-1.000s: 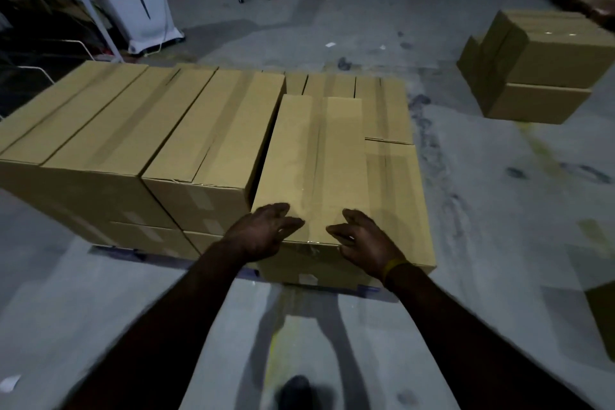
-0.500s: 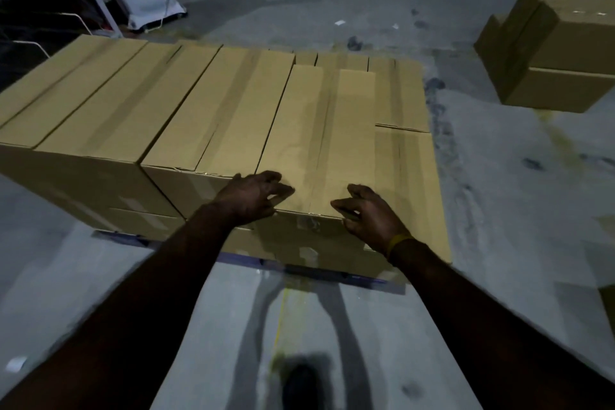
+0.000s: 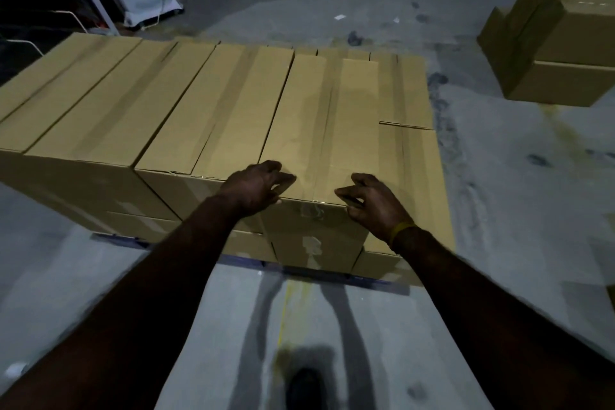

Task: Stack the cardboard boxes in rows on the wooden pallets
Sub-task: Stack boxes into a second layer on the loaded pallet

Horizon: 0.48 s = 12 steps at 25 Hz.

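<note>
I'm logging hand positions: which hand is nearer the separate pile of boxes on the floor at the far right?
Right. The right hand rests on the near right corner of the top box, on the side toward the separate pile; the left hand rests on its near left corner, farther off.

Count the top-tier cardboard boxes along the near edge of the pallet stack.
4, side by side: leftmost box, second box, third box, and the rightmost box, touched by both hands. More may be hidden behind this row.
</note>
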Tool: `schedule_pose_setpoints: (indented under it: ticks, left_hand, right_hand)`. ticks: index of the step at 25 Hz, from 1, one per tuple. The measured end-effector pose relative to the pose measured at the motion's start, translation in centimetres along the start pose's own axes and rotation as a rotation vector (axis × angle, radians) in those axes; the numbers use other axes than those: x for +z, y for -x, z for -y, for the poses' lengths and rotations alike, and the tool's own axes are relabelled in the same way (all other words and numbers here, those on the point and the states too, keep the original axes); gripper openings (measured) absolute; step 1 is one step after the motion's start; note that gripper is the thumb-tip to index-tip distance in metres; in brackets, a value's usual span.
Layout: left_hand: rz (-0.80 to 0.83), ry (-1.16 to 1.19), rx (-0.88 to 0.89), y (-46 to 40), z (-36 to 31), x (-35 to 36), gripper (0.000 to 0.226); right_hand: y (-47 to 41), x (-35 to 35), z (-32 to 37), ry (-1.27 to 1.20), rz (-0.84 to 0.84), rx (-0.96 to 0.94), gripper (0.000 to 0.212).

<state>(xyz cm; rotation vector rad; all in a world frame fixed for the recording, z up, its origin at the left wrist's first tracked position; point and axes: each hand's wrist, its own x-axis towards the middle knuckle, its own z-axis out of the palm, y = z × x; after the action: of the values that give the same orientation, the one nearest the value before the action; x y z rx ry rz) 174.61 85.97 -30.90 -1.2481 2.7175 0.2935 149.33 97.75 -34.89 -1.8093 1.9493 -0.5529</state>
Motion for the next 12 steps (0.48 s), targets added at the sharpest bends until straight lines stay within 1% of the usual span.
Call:
schedule_pose_setpoints:
  ticks: [6, 12]
  left_hand:
    - [-0.067, -0.034, 0.003, -0.22, -0.27, 0.42, 0.059]
    - [-0.106, -0.056, -0.004, -0.03, -0.76, 0.18, 0.055]
  right_hand:
    - [-0.31, 0.14, 0.09, -0.011, -0.053, 0.000, 0.045]
    - [-0.60, -0.17, -0.36, 0.001, -0.037, -0.014, 0.045]
